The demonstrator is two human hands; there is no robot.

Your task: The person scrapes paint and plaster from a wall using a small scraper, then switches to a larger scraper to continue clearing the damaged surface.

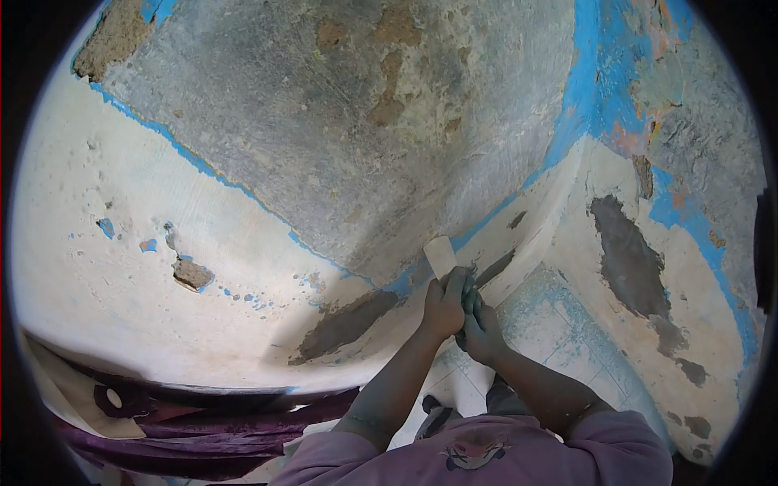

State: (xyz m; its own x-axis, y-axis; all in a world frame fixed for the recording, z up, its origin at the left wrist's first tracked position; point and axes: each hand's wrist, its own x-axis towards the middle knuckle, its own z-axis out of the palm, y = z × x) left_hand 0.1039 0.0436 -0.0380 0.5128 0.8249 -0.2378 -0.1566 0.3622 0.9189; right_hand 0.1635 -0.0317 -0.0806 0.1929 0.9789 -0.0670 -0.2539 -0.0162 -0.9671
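A scraper (440,255) with a broad pale blade points up and away from me, its blade at the wall near the blue paint edge. My left hand (444,309) is wrapped round its handle just below the blade. Pressed against it from the right, my right hand (481,330) is closed too, round the lower end of the handle. Most of the handle is hidden by my fingers. Close by, the wall (235,324) has a dark grey patch (348,326) to the left of my hands and another dark patch (496,267) to the right.
Bare grey plaster (324,146) edged with flaking blue paint (579,89) covers the upper wall. The right-hand wall carries a long dark patch (630,259). Purple fabric (211,433) lies at the lower left. Speckled floor tiles (559,344) show beside my feet.
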